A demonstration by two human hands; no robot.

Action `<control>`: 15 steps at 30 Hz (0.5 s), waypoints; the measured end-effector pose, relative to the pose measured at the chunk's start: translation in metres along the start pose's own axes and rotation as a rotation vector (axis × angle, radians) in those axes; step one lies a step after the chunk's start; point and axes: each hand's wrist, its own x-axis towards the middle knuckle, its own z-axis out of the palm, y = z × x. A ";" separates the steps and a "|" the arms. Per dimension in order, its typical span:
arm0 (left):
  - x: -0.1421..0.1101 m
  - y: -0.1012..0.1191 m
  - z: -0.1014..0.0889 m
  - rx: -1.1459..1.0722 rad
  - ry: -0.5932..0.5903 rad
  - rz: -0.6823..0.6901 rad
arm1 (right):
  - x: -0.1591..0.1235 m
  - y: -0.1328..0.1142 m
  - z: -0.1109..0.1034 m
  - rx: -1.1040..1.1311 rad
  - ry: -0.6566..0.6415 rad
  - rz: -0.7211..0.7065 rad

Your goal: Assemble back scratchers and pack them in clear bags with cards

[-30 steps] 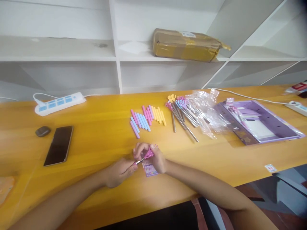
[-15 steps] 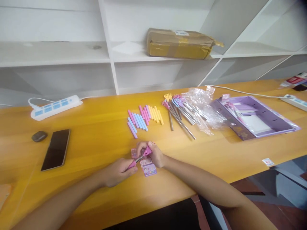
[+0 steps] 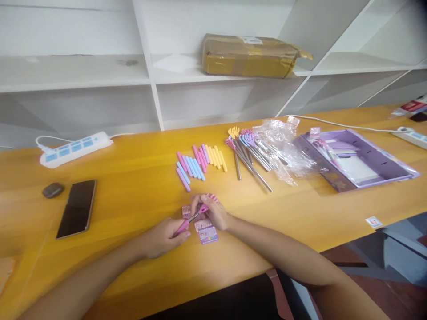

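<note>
Between my hands is a pink back scratcher with a short metal shaft. My left hand is closed round its pink handle. My right hand grips the pink claw end, whose prongs show above the fingers. Small printed cards lie on the table just under the hands. Beyond them are loose handle sleeves in pink, purple, blue and yellow. To their right, several metal scratcher rods with coloured claw heads lie in a heap.
Crumpled clear plastic bags lie beside a purple open box. At the left are a phone, a small dark case and a power strip. A taped cardboard box sits on the shelf.
The claw end has turned in my right hand, so its pink prongs now show above the fingers. My left hand keeps its hold on the handle. The view has shifted slightly.
</note>
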 end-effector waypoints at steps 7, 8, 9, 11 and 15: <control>-0.002 0.004 0.001 -0.398 -0.029 -0.026 | 0.004 -0.002 -0.001 -0.061 0.065 -0.041; -0.003 0.004 0.001 -0.437 -0.036 -0.028 | 0.007 -0.005 -0.004 -0.080 0.090 -0.068; -0.003 0.003 0.001 -0.465 -0.040 -0.029 | 0.010 -0.010 -0.010 -0.098 0.127 -0.099; -0.003 0.000 0.001 -0.493 -0.046 -0.034 | 0.018 -0.025 -0.029 -0.126 0.232 -0.171; -0.002 0.001 -0.002 -0.523 -0.064 -0.037 | 0.033 -0.074 -0.091 -0.191 0.395 -0.260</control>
